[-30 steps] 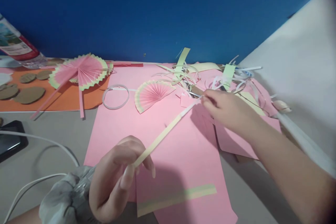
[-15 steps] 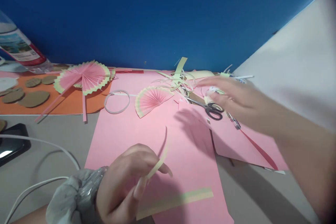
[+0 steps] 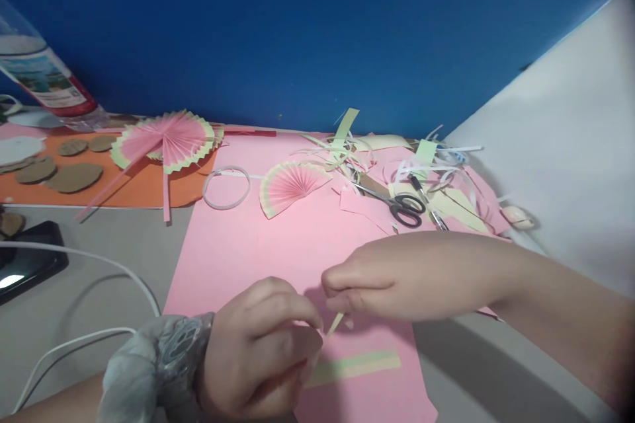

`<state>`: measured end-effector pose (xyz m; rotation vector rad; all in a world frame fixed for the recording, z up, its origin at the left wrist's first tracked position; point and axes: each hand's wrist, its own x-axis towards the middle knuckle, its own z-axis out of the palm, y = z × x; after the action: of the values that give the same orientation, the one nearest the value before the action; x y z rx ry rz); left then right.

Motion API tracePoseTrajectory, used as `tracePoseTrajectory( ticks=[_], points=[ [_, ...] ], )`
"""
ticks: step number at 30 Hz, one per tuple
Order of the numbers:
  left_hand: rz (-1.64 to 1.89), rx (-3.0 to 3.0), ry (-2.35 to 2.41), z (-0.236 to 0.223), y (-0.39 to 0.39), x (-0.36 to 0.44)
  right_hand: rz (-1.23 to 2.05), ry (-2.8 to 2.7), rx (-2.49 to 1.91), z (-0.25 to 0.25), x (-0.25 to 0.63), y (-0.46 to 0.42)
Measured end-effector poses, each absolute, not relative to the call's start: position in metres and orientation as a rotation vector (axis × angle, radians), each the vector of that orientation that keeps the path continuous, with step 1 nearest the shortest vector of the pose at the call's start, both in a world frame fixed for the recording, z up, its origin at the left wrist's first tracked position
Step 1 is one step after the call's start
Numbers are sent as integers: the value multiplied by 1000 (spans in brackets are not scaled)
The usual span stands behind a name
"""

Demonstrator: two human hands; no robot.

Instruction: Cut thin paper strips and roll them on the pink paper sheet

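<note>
A narrow pale-yellow paper strip (image 3: 336, 324) spans the small gap between my two hands. My right hand (image 3: 397, 277) pinches its upper end, fingers pressed together. At the strip's lower end my left hand (image 3: 262, 350) is closed, its fingertips partly hidden behind the curled fingers. Both hands are over a large pink paper sheet (image 3: 223, 264). Flat on this sheet, just below them, lies a green-and-yellow paper band (image 3: 362, 365), its left part covered by my left hand. A pleated pink paper fan (image 3: 295, 188) with a yellow-green rim rests farther back.
Black-handled scissors (image 3: 407, 210) and a pen (image 3: 429, 201) lie among paper scraps (image 3: 347, 145) at the back right. Leftward are a tape-like ring (image 3: 227, 187), a round pleated fan (image 3: 169, 139), cardboard pieces (image 3: 74, 177), a bottle (image 3: 49, 73), a phone (image 3: 34, 258) and white cables (image 3: 99, 254).
My right hand has come down and left from above the scissors and scraps to the strip, closing on its upper end. My left hand has shifted slightly right with the strip.
</note>
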<state>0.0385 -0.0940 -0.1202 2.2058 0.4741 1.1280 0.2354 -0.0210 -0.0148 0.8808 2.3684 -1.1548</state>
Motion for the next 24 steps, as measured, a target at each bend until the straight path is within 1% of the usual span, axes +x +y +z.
tracePoseTrajectory(
  ticks=[5,7,10,14,16,20,24],
  points=[
    [1107,2134,511,-119,-94,39,-1101,2474,1059,-12,259,-42],
    [1111,2089,500,-119,-95,40,-1007,2537,1176,-14,264,-52],
    [1080,1934,574,-119,-92,39,-715,2718,1272,-21,261,-64],
    [855,1552,681,-119,-85,39,-150,3015,1104,-41,248,-75],
    [768,1464,670,-119,-82,40,55,3116,1034,-54,245,-77],
    [657,1389,645,-116,-80,42,321,3290,877,-72,244,-77],
    [608,1320,686,-115,-80,41,527,3387,778,-77,242,-78]
  ],
)
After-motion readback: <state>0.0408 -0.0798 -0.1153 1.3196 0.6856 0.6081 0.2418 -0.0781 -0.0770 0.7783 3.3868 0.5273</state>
